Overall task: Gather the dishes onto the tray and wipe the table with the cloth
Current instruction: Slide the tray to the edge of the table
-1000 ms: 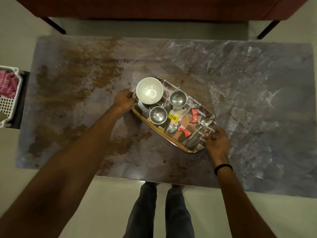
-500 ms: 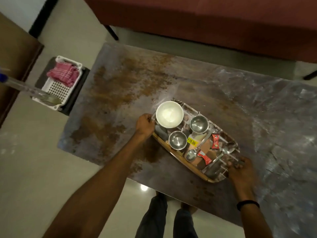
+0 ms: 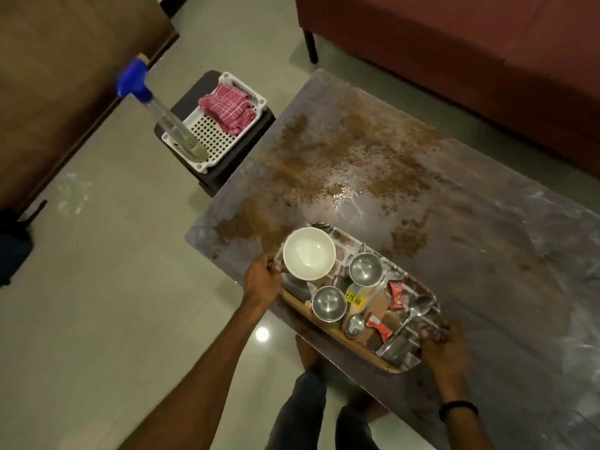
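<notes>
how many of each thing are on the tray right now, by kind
white bowl: 1
steel cups with handles: 2
spoons: 2
red sachets: 2
total: 7, on a tray gripped at its ends by the left hand and right hand.

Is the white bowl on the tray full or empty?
Empty: the white bowl sits upright on the tray, and its bare, glossy inside shows no food or liquid.
</notes>
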